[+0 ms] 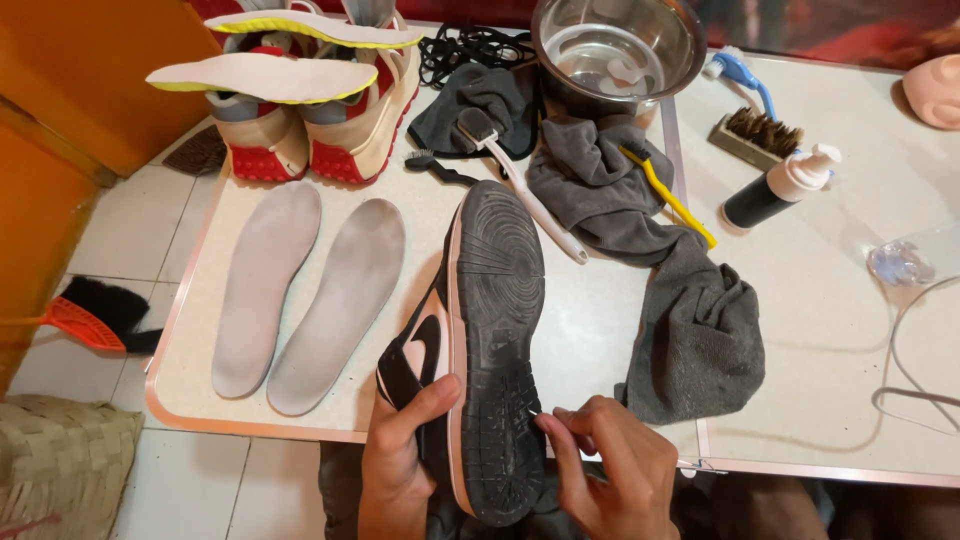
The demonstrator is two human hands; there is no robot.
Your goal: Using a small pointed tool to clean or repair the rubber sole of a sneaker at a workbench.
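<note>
Lying sole-up between 2 hands [500, 460], black-and-pink sneaker [490, 340], dusty grooved tread.

Two grey insoles [305, 300] are lying at nine o'clock on my table [820, 340]. A pair of red-and-cream sneakers [320, 120] is standing at eleven, a steel bowl [618, 50] is sitting at twelve, and grey cloths [690, 330] are sprawling toward three beside a foam pump bottle [780, 190].
</note>
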